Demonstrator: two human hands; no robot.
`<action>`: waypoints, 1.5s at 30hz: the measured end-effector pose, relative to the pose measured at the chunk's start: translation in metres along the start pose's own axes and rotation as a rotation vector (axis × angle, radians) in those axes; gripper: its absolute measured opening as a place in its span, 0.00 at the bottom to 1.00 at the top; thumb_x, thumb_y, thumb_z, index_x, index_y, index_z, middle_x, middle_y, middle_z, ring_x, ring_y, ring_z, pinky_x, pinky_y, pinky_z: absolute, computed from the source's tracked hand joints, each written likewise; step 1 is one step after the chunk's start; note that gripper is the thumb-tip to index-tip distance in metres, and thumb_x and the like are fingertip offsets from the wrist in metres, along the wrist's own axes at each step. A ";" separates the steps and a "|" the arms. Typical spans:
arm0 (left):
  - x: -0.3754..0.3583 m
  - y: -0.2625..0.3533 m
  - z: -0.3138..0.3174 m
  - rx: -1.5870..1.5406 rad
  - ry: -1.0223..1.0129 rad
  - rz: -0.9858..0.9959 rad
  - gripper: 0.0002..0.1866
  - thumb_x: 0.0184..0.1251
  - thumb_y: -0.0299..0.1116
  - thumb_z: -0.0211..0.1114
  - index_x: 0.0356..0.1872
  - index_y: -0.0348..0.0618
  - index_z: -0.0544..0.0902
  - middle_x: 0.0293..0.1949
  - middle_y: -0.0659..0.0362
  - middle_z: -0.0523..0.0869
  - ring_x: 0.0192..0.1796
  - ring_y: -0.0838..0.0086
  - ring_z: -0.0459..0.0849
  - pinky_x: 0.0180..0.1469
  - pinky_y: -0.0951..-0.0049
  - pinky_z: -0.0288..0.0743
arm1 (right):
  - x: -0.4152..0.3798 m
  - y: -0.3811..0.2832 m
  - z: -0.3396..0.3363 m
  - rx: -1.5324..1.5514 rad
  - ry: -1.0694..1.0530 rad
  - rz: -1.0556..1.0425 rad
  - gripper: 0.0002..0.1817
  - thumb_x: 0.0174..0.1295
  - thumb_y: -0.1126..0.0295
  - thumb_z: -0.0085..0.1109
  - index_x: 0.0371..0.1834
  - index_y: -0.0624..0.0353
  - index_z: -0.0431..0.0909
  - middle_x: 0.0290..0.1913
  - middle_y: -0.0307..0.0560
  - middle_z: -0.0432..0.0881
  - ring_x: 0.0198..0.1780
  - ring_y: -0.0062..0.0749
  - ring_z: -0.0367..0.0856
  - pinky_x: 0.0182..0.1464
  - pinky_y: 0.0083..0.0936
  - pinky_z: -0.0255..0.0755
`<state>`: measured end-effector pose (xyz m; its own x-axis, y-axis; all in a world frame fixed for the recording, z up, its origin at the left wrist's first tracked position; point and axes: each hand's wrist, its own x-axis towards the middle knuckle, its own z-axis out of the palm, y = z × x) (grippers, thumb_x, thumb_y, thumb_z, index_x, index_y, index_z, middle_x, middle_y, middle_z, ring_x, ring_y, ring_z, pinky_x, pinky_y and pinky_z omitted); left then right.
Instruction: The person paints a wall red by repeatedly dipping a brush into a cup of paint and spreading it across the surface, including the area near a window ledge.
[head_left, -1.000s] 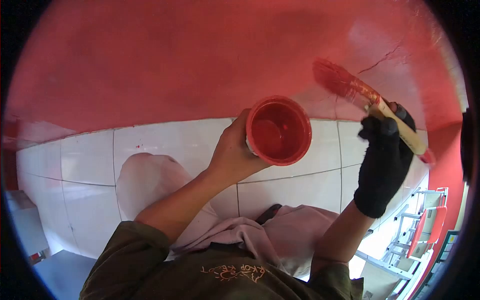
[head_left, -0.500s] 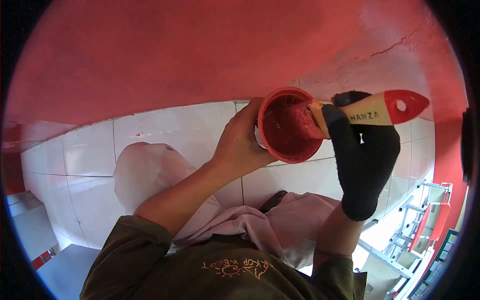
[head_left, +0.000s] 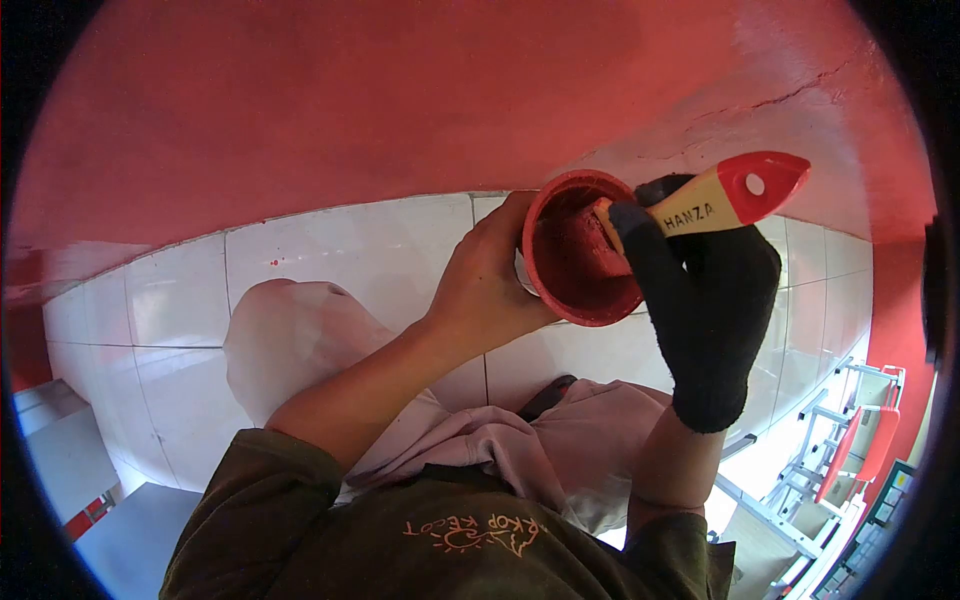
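left hand (head_left: 488, 272) holds cup (head_left: 565, 262) | right hand (head_left: 712, 295) holds brush (head_left: 735, 195) within rim (head_left: 590, 319) | room leftward over floor (head_left: 375, 250)

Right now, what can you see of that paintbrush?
The brush has a pale, wood-like handle marked HANZA in dark letters, ending in a glossy red tip with a hole through it. The right hand, in a black glove, grips it near the bristles. It slants, handle end outside the red cup and bristles inside. The bristle end looks coated in red paint; how deep it dips, I cannot tell.
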<state>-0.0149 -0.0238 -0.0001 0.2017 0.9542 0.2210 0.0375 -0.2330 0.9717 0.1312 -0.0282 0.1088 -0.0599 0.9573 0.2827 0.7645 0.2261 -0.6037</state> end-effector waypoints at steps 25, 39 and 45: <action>0.003 0.002 -0.001 0.003 -0.010 -0.074 0.40 0.35 0.35 0.81 0.56 0.43 0.71 0.50 0.54 0.81 0.52 0.64 0.81 0.55 0.67 0.74 | 0.006 0.006 0.008 0.032 0.010 0.026 0.14 0.54 0.68 0.68 0.38 0.66 0.80 0.28 0.47 0.83 0.27 0.24 0.82 0.30 0.17 0.75; 0.005 -0.001 0.001 0.005 -0.004 -0.048 0.41 0.36 0.37 0.81 0.56 0.44 0.71 0.50 0.54 0.81 0.53 0.63 0.80 0.54 0.66 0.74 | 0.009 0.009 0.006 0.027 0.014 0.026 0.13 0.55 0.68 0.67 0.38 0.66 0.80 0.28 0.47 0.84 0.29 0.22 0.82 0.31 0.17 0.74; 0.008 -0.002 0.000 0.041 0.025 -0.025 0.39 0.37 0.37 0.80 0.55 0.43 0.72 0.49 0.54 0.81 0.52 0.63 0.81 0.52 0.66 0.75 | 0.015 0.014 -0.005 0.181 0.184 0.184 0.11 0.60 0.67 0.63 0.38 0.65 0.80 0.24 0.36 0.77 0.23 0.14 0.70 0.25 0.14 0.61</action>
<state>-0.0130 -0.0162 0.0001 0.1752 0.9642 0.1988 0.0825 -0.2156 0.9730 0.1441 -0.0115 0.1087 0.1989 0.9403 0.2762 0.6237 0.0960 -0.7757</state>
